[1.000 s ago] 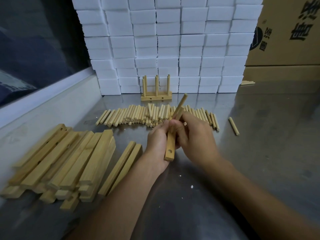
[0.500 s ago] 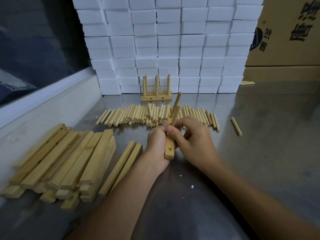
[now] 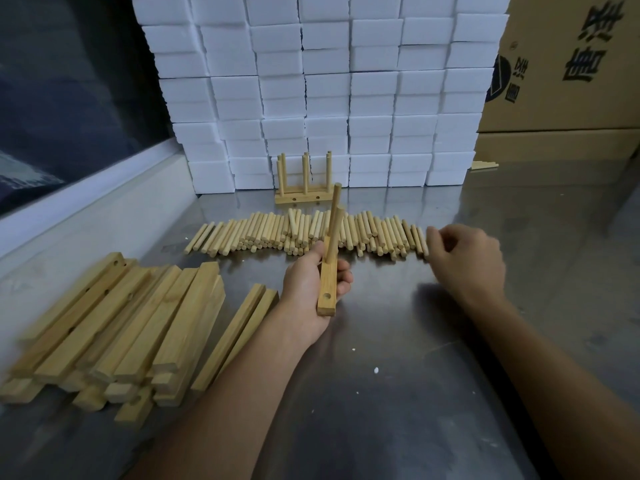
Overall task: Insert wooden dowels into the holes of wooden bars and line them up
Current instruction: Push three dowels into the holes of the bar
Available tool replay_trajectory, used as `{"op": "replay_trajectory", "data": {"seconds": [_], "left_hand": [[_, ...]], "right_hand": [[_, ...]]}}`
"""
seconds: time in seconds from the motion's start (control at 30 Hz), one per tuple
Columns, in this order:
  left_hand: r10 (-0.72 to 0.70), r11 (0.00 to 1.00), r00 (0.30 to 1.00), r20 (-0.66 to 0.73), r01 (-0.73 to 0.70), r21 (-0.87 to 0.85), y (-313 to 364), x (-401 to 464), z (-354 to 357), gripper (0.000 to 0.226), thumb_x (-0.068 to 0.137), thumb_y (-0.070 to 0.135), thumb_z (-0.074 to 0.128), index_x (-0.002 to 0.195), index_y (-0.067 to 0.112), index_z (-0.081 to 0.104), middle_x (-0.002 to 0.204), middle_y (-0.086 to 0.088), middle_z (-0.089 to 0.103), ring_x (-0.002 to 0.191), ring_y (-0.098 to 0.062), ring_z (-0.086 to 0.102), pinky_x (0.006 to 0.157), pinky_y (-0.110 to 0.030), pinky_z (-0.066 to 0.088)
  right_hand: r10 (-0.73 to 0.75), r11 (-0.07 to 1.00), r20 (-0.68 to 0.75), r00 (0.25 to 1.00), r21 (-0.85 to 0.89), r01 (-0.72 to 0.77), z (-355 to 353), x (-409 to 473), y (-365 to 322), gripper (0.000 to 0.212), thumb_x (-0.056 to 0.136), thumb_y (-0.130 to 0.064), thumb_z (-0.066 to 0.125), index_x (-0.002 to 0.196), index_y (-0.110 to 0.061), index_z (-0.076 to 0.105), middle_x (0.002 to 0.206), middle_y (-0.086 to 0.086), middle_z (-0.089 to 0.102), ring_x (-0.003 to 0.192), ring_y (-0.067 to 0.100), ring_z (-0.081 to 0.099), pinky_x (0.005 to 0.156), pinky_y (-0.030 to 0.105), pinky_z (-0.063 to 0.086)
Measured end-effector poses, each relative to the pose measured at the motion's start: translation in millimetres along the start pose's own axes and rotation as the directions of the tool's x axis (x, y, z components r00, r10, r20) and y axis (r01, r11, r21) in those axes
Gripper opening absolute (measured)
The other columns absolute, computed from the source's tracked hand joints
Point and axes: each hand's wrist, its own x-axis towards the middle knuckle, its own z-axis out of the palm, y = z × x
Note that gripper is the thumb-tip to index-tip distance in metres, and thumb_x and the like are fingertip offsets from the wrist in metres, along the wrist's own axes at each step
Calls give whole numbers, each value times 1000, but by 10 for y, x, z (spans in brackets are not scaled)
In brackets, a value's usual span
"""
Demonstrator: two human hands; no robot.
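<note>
My left hand [image 3: 304, 282] grips a short wooden bar [image 3: 327, 289] above the table, its near end hole showing. Two dowels [image 3: 335, 220] stand upright in the bar's far part. My right hand [image 3: 464, 261] is off to the right, apart from the bar, with its fingers loosely curled at the right end of the row of loose dowels [image 3: 277, 233]. I see no dowel between its fingers. A finished bar with upright dowels [image 3: 304, 195] stands behind the row.
A pile of wooden bars [image 3: 138, 323] lies at the left, with two more bars [image 3: 239, 334] beside it. Stacked white foam blocks [image 3: 329, 98] wall off the back, cardboard boxes [image 3: 571, 81] the back right. The steel table [image 3: 398, 341] has a raised ledge [image 3: 86, 202] on the left.
My right hand has let go of the dowel it was setting into the bar and moved right to the end of the dowel row. The left hand still holds the bar, now more upright.
</note>
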Motion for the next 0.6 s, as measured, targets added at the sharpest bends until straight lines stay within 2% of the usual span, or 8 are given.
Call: {"op": "replay_trajectory", "data": {"seconds": [0.1, 0.17, 0.27, 0.33, 0.43, 0.53, 0.6], "left_hand": [[0, 1000, 1000, -1, 0, -3, 3, 3, -3, 27, 105, 26, 45, 99, 3, 57, 61, -9, 56, 45, -16, 53, 36, -20, 37], [-3, 1000, 1000, 3, 3, -3, 3, -3, -3, 27, 105, 27, 45, 100, 3, 57, 62, -10, 56, 46, -16, 53, 36, -20, 38], [-10, 1000, 1000, 8, 9, 1, 1, -9, -3, 27, 104, 27, 46, 103, 3, 57, 63, -10, 56, 46, -16, 54, 37, -20, 38], [-9, 1000, 1000, 8, 9, 9, 1, -11, -3, 27, 104, 28, 46, 103, 3, 57, 64, -9, 57, 46, -16, 54, 38, -19, 38], [-6, 1000, 1000, 7, 6, 12, 0, -12, -4, 27, 104, 28, 46, 102, 3, 58, 64, -9, 57, 46, -16, 55, 38, -19, 38], [-5, 1000, 1000, 7, 5, 14, -1, -8, -4, 27, 104, 27, 46, 101, 3, 58, 64, -9, 57, 46, -16, 55, 38, -20, 38], [-3, 1000, 1000, 6, 3, 13, -1, -7, -6, 27, 104, 27, 47, 99, 3, 59, 63, -9, 57, 46, -16, 55, 37, -20, 38]], "right_hand": [[67, 996, -64, 996, -58, -70, -44, 56, 112, 22, 95, -31, 59, 89, -15, 72, 81, 4, 69, 74, 26, 63, 72, 36, 51], [93, 987, -74, 993, -121, -101, -67, 79, 175, 18, 94, -29, 60, 95, -14, 71, 91, 6, 71, 83, 28, 64, 79, 41, 54], [186, 946, -66, 980, -256, -197, -101, 111, 245, 28, 89, -34, 62, 109, -16, 68, 108, 10, 69, 102, 34, 60, 95, 46, 45], [257, 927, -12, 966, -279, -250, -113, 120, 257, 35, 88, -38, 63, 116, -17, 63, 114, 10, 66, 108, 34, 59, 99, 47, 41], [294, 911, 32, 955, -311, -270, -117, 120, 248, 32, 88, -36, 64, 113, -17, 63, 106, 9, 67, 105, 34, 60, 98, 46, 42], [320, 902, 9, 948, -309, -301, -115, 114, 219, 13, 88, -17, 61, 98, -12, 68, 72, 3, 52, 82, 33, 53, 90, 42, 42], [337, 891, 34, 941, -333, -307, -122, 119, 213, 14, 85, -8, 60, 96, -9, 69, 73, 6, 50, 83, 34, 52, 89, 41, 43]]}}
